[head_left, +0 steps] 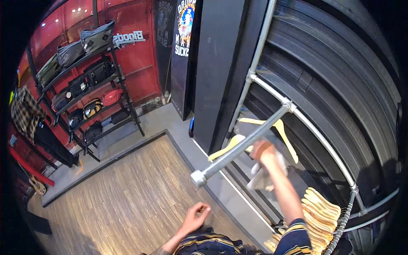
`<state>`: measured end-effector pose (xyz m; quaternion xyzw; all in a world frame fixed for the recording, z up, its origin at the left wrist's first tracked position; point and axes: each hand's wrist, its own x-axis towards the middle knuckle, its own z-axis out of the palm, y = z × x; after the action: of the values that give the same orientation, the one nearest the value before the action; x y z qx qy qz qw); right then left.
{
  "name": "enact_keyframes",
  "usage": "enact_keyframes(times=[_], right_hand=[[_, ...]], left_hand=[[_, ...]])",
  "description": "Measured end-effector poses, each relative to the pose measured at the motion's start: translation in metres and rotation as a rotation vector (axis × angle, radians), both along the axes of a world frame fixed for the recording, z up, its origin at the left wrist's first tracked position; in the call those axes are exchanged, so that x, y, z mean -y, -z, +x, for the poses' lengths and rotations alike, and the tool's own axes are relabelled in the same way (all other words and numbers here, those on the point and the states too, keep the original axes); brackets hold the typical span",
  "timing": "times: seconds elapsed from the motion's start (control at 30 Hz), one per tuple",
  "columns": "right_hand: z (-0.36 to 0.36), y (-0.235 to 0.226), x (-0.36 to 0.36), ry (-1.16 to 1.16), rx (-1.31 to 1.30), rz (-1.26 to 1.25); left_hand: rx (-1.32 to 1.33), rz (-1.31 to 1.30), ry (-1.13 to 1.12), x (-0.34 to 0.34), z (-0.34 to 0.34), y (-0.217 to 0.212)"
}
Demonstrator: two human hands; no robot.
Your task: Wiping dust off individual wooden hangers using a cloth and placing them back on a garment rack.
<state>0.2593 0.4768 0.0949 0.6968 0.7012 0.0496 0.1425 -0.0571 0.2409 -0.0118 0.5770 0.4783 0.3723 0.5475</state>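
Note:
My right hand [262, 151], smeared by motion, reaches to the far side of a grey metal rail [248, 146]. Its fingers look closed on a pale grey cloth [264, 177], which hangs below it and partly behind my forearm. Two yellow hangers are at the rail: one hanger [288, 142] just beyond my right hand, the other hanger [225, 148] to its left, partly hidden by the pipe. Lower down, in front of my body, my left hand [196, 216] has its fingers curled in toward the thumb, with nothing visible in them.
The rail's capped end [198, 177] juts toward me. Several pale wooden hangers [321, 212] crowd a spiral-wrapped bar at lower right. Black ribbed panels [331, 63] rise behind the pipes, and a dark pillar [216, 63] stands ahead. At left, a black shelf [91, 89] holds bags.

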Motion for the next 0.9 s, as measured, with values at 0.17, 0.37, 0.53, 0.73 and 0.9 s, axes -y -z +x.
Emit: enact_keyframes(times=[0.17,0.37,0.53,0.73,0.9], right_hand=[[-0.06,0.063,0.053,0.002,-0.254,-0.214],[-0.113,0.06,0.196,0.188,-0.487,-0.074],[-0.1,0.029,0.287,-0.09,-0.848,-0.348],[-0.077,0.013,0.309,0.289,-1.533,-0.474],[-0.13,-0.008,0.324,0.182,-2.546,-0.017]], left_hand=[[-0.065,-0.059,-0.043,-0.008,0.015,-0.001],[-0.035,-0.199,-0.113,0.024,0.013,-0.008],[0.378,-0.447,-0.247,0.056,0.021,-0.008],[0.767,-0.52,-0.591,0.087,0.019,0.008],[0.899,-0.402,-0.471,0.104,-0.012,0.006]])
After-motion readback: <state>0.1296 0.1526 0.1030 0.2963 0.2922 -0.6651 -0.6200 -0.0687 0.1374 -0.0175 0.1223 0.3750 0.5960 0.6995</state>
